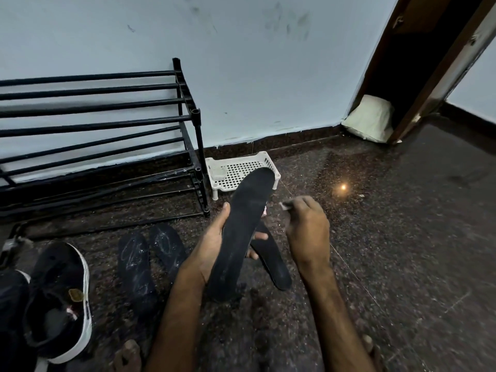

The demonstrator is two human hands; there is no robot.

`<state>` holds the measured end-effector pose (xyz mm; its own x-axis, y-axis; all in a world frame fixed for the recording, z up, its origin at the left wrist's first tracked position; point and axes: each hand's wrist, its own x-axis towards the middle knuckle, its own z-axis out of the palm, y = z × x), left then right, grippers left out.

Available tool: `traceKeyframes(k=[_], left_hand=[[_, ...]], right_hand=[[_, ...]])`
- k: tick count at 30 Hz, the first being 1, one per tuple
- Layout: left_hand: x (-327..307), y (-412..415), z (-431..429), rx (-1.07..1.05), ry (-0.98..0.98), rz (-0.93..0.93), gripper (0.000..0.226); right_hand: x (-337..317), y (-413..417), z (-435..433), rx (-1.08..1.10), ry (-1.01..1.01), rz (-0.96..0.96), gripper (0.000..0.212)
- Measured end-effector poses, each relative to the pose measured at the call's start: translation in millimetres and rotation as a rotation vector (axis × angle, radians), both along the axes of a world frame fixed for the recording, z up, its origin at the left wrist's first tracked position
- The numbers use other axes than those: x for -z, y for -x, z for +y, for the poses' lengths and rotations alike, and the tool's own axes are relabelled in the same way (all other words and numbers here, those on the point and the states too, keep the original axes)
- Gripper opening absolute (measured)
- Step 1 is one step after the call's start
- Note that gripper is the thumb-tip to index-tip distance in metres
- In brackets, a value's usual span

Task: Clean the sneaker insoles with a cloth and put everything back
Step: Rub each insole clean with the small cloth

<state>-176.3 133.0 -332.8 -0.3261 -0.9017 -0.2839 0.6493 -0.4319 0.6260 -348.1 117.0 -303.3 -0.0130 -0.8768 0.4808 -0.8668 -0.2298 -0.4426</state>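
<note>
Left hand (pixel 214 245) grips a black insole (pixel 241 232) around its middle, thumb on the left edge, fingers wrapped underneath; insole held up off the floor, toe end pointing away toward the white basket (pixel 269 163). Right hand (pixel 306 229) closed just beside the insole's right edge, pinching a small pale scrap, likely the cloth (pixel 285 205), too small to be sure. Second black insole (pixel 271 259) lies on the dark floor (pixel 402 237) below the held one. Two more insoles (pixel 134 267) lie flat to the left. Black sneaker (pixel 60 299) with white sole far left. Empty black shoe rack (pixel 107 130) against the wall
</note>
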Motion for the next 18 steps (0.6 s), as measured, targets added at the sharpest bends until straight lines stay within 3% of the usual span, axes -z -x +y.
traceKeyframes(k=[4,7,9,11,14,18], left_hand=[[2,-1,0,0.029,-0.013,0.000,0.072],[2,-3,0,0.058,0.006,-0.023,0.067],[1,-6,0,0.069,0.031,-0.077,0.068],[0,-11,1,0.058,0.039,-0.084,0.069],[2,-14,1,0.041,0.044,-0.057,0.068],[5,-9,2,0.022,0.003,-0.030,0.071]], right_hand=[[-24,-25,-3,-0.196,0.190,-0.044,0.028],[-10,-30,-6,-0.302,0.003,0.091,0.031],[9,-13,-7,-0.154,-0.202,0.013,0.022],[21,7,-2,0.012,-0.283,-0.013,0.017],[14,14,1,0.078,-0.135,-0.087,0.024],[-14,-15,-4,-0.047,0.101,-0.298,0.023]])
